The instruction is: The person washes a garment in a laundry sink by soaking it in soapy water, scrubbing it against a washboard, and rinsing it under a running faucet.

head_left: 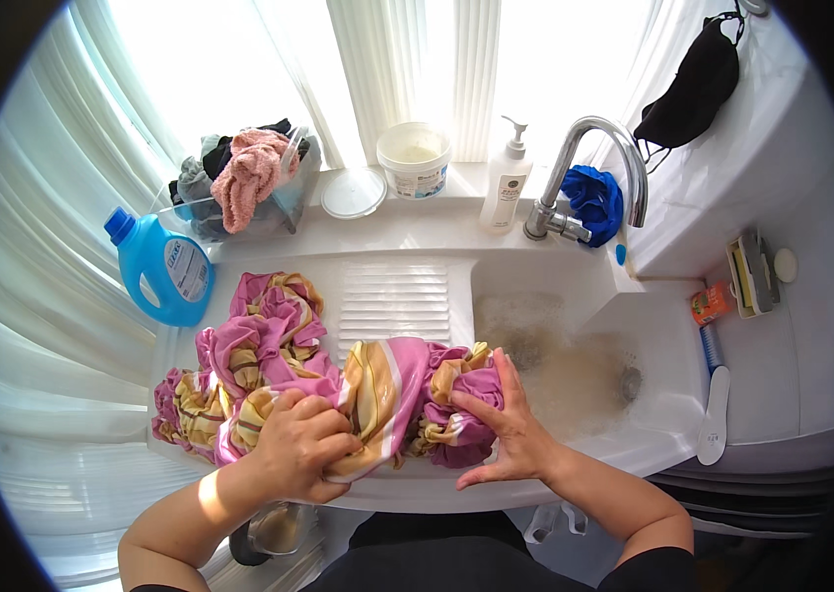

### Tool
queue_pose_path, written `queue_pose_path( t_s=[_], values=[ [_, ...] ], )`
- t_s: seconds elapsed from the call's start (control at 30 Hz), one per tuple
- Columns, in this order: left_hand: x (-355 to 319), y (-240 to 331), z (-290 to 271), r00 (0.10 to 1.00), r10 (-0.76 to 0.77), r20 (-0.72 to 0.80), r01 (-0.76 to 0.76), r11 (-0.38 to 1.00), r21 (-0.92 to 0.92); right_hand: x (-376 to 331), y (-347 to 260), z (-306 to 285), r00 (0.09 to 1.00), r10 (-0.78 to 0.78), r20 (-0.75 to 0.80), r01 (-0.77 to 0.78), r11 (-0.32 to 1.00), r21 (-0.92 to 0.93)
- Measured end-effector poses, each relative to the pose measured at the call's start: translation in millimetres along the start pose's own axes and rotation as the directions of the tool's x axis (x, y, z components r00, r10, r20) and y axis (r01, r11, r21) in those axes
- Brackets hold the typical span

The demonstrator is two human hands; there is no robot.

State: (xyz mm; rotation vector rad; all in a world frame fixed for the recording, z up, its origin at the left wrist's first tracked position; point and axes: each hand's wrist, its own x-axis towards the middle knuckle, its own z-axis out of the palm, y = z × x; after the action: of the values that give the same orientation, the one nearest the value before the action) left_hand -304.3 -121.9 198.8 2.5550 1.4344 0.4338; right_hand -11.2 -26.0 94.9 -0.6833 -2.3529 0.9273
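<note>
A bunched pink, yellow and white patterned cloth (pixel 284 345) lies over the left side of the white sink unit, covering part of its ribbed washboard (pixel 393 301). My left hand (pixel 303 446) is closed on the near edge of the cloth, its fingers curled into the folds. My right hand (pixel 517 432) is spread against the cloth's right end, thumb apart from the fingers, beside the basin (pixel 653 434). Between my hands the cloth is stretched in a broad twist.
Cloudy water (pixel 575 365) stands in the basin under a curved chrome tap (pixel 575 148). Along the back are a blue detergent bottle (pixel 162 271), a clear bin (pixel 289 212) of clothes, a white tub (pixel 415 163), its lid (pixel 354 194) and a pump bottle (pixel 507 187). A white brush (pixel 715 414) lies right.
</note>
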Motion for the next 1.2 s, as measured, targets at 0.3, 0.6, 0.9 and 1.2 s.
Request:
queue_pose_path(
  t_s=[0.3, 0.6, 0.9, 1.2],
  values=[
    [21.5, -45.5, 56.9, 0.999, 0.044, 0.004, -0.041, 0.947, -0.319, 66.0, 13.4, 74.3, 0.935, -0.347, -0.068, 0.315, 0.906, -0.281],
    [55.6, -103.8, 80.3, 0.971, -0.155, 0.18, 0.236, 0.716, -0.657, 109.8, 29.3, 66.0, 0.972, -0.226, 0.061, 0.233, 0.954, -0.187],
    [90.7, -164.7, 102.7, 0.902, -0.341, -0.267, 0.298, 0.936, -0.187, 167.5, 62.3, 71.1, 0.975, 0.207, 0.082, -0.205, 0.978, -0.027],
    [80.9, -61.9, 43.1, 0.665, -0.524, 0.532, 0.599, 0.8, 0.038, 123.7, 17.0, 20.8, 0.955, -0.017, 0.297, 0.039, 0.997, -0.068]
  ],
)
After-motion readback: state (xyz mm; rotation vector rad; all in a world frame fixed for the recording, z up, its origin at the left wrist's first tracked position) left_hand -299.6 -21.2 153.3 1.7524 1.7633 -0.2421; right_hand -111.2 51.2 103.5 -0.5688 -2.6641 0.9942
